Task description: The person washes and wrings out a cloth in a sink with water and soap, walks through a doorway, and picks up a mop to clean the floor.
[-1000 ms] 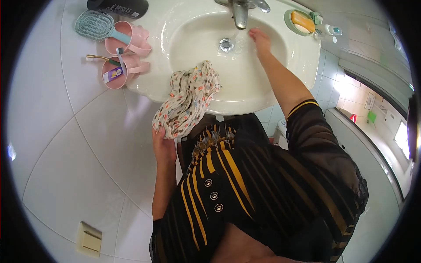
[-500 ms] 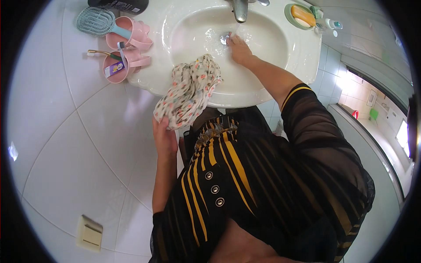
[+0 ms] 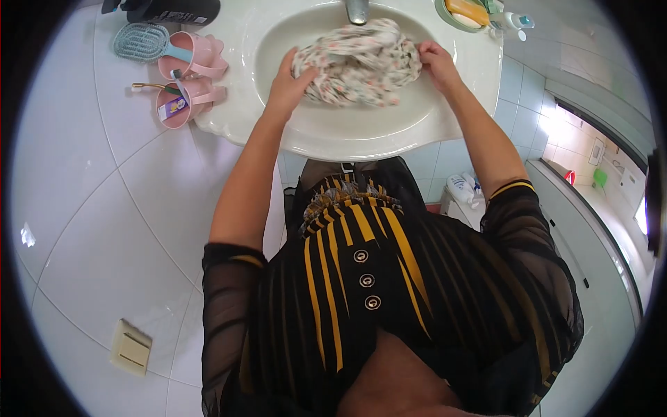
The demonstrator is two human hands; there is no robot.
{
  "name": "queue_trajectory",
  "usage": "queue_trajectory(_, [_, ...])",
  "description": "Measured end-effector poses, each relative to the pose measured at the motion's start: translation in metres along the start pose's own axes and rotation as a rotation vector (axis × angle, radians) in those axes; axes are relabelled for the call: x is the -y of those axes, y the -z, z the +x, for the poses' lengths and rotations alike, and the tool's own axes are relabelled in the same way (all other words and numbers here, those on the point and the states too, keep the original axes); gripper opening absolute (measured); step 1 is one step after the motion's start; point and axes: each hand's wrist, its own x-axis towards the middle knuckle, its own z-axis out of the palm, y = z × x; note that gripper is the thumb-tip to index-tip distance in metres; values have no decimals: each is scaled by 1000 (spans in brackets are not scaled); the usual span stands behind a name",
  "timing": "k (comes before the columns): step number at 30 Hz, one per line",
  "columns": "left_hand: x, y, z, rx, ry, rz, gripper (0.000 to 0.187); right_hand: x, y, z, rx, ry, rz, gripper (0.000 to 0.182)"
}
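Note:
A bunched white cloth with a small floral print (image 3: 358,66) is spread between both hands over the basin of the white sink (image 3: 333,132). At its left end, my left hand (image 3: 292,80) grips the fabric, thumb on the near side. My right hand (image 3: 438,61) pinches the cloth's right edge with curled fingers. The chrome faucet (image 3: 357,12) stands just behind the fabric, its spout tip close to the cloth's top. The cloth hides the drain and most of the basin floor.
Left of the basin are two pink cups (image 3: 187,104), a blue hairbrush (image 3: 142,43), toothbrushes and a black bottle (image 3: 174,10). A green soap dish (image 3: 462,15) with orange soap sits at the right rim, beside small bottles (image 3: 514,21). A tiled wall rises on the left.
The cloth has moved from the sink's front left edge into the basin under the faucet. My right hand has left the drain and taken hold of the cloth's right side.

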Motion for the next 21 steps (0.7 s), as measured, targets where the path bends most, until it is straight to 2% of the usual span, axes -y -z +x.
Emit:
queue_trajectory(1, [19,0,11,-1,2,5,63,5,5,-8,-42,14,-341,17])
queue_trajectory(3, [46,0,27,-277,-443,851,62,14,-10,-21,-159,79,-967,18])
queue_trajectory(4, [46,-4,29,-270,-434,857,62,15,-26,-25,-158,68,-959,18])
queue_trajectory(6, [40,-19,38,-288,-530,892,59,17,-53,-17,-151,731,-1230,20])
queue_trajectory(7, [47,-25,48,-333,-573,896,56,9,-58,-6,-142,680,-1297,28])
queue_trajectory(8, [55,-31,56,-335,-571,895,56,-3,-64,5,-140,680,-1298,28])
queue_trajectory(10, [62,-48,67,-329,-574,1088,56,-26,-78,24,-202,630,-1525,41])
queue_trajectory(11, [65,-56,67,-210,-538,1238,54,-38,-83,26,-193,620,-1526,41])
queue_trajectory(12, [71,-60,70,-207,-529,1236,54,-49,-88,23,-109,568,-1664,45])
queue_trajectory(13, [77,-64,75,-98,-538,1366,53,-55,-90,25,-21,517,-1800,50])
queue_trajectory(15, [80,-69,84,61,-482,1554,50,-60,-87,35,35,483,-1850,49])
queue_trajectory(17, [81,-71,93,41,-493,1545,50,-60,-89,38,95,445,-1896,49])
queue_trajectory(19, [77,-67,85,19,-515,1540,51,-53,-90,37,68,518,-1853,47])
queue_trajectory(20, [71,-62,88,-2,-576,1366,53,-42,-88,45,63,547,-1859,47])
queue_trajectory(21, [68,-57,87,-12,-627,1190,56,-33,-83,48,83,527,-1581,46])
